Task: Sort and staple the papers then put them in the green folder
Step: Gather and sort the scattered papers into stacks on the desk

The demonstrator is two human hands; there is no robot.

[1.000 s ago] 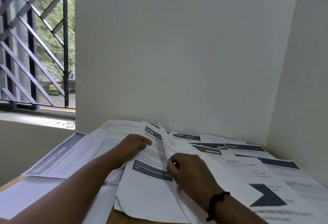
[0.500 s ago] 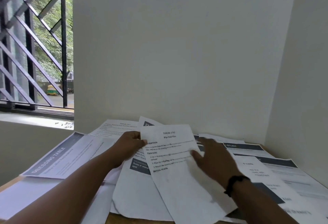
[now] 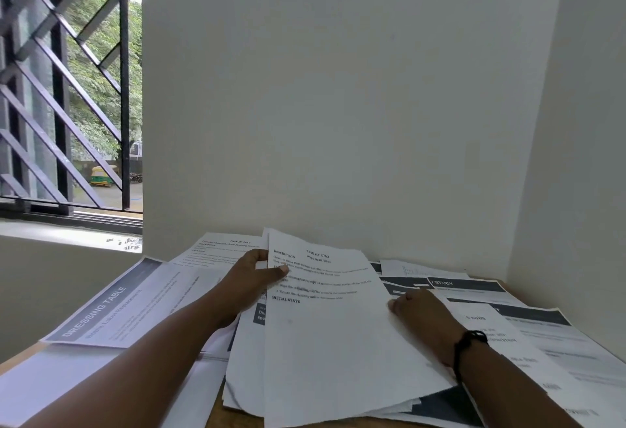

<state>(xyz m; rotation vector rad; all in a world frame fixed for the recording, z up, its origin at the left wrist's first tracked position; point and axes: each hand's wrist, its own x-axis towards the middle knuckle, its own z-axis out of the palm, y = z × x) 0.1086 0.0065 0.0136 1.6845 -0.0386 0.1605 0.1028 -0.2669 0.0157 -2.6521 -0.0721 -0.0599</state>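
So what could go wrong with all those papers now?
The left hand pinches only the edge of the top sheet, so it might crease or slip. That sheet hangs past the table's near edge and could slide off. Papers overlap everywhere, like the DRESSING TABLE page, so sets could get mixed.

A white printed sheet (image 3: 335,336) (headed "Wipe Wall Tiles") lies topmost on the papers (image 3: 528,332) spread overlapping across the worktop (image 3: 230,419), its far edge raised.
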